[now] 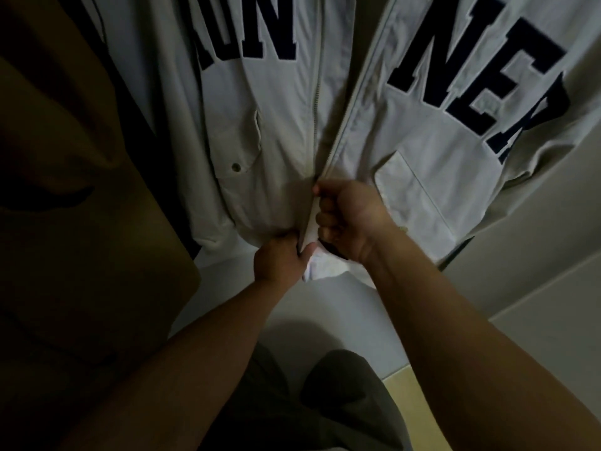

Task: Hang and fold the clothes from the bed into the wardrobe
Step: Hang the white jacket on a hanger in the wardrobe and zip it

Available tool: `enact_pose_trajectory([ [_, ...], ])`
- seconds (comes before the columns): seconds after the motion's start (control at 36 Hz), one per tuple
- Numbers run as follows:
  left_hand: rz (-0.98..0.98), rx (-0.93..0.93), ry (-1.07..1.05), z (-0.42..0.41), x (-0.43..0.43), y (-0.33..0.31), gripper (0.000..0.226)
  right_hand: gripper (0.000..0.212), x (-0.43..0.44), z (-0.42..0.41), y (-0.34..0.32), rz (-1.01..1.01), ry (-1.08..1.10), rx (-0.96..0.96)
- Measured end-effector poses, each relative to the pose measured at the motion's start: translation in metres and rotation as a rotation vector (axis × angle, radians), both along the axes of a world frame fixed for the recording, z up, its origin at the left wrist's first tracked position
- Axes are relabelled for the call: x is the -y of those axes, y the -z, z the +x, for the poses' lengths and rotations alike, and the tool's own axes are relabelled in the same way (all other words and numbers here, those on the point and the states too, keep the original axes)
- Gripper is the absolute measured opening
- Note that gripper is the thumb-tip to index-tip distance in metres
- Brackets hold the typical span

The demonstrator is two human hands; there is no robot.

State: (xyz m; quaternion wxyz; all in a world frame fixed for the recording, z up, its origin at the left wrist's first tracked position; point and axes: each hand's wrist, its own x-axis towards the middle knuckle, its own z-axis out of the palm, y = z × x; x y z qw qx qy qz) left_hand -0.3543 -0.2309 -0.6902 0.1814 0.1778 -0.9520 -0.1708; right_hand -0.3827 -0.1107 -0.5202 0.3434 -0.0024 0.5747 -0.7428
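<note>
On hung jacket [286,131], hem at 6 o'clock is gripped by left hand [281,258] & zip [338,148] edge by right hand [346,219], both curled tight; zip poss. jammed if halves misaligned.

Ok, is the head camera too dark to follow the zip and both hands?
Head view: dim but usable; white jacket and its navy letters read clearly; left hand and right hand low on the zip are shaded yet sharp; brown garment on the left sinks into shadow; wide-angle lens bows the edges.

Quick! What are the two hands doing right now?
Left hand: closed, gripping the white jacket at its bottom edge.
Right hand: closed, gripping the jacket's zip edge.
</note>
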Motion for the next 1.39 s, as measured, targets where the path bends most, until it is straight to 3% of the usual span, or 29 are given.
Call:
enact_pose_trajectory([
  [0.08,-0.100,-0.078,0.012,-0.001,-0.003,-0.021,0.064,0.030,-0.002,0.005,0.003,0.013,0.002,0.004],
  [0.19,0.090,-0.350,0.009,-0.005,0.000,-0.055,0.046,0.033,-0.004,0.007,0.008,-0.032,-0.018,0.022],
  [0.31,-0.013,-0.377,0.125,-0.012,0.002,-0.072,0.028,0.034,-0.006,0.005,0.003,-0.031,-0.012,0.032],
  [0.42,-0.006,-0.428,0.160,-0.008,-0.004,-0.068,0.045,0.034,-0.003,0.003,-0.015,-0.042,0.065,-0.039],
  [0.53,-0.023,-0.374,0.162,-0.012,-0.004,-0.073,0.029,0.031,0.002,-0.002,-0.047,-0.132,0.084,-0.189],
  [0.64,-0.061,-0.344,0.157,-0.015,-0.001,-0.085,0.032,0.029,-0.001,-0.002,-0.058,-0.118,0.058,-0.266],
  [0.75,-0.018,-0.498,0.131,-0.025,0.000,-0.118,0.037,0.034,-0.003,0.002,-0.051,-0.122,0.031,-0.247],
  [0.83,-0.059,-0.536,0.158,-0.035,0.001,-0.143,0.024,0.036,-0.001,0.004,-0.056,-0.117,0.054,-0.219],
  [0.97,-0.090,-0.547,0.181,-0.036,-0.008,-0.146,0.045,0.032,-0.004,-0.003,-0.100,-0.157,0.109,-0.325],
  [1.06,-0.122,-0.560,0.167,-0.038,-0.008,-0.151,0.038,0.029,-0.006,-0.005,-0.122,-0.141,0.102,-0.404],
  [1.25,0.003,-0.571,0.150,-0.038,0.000,-0.195,0.046,0.030,-0.002,0.009,-0.131,-0.144,0.094,-0.439],
  [1.39,-0.098,-0.580,0.196,-0.037,-0.004,-0.202,0.039,0.028,0.000,0.011,-0.147,-0.100,0.127,-0.491],
])
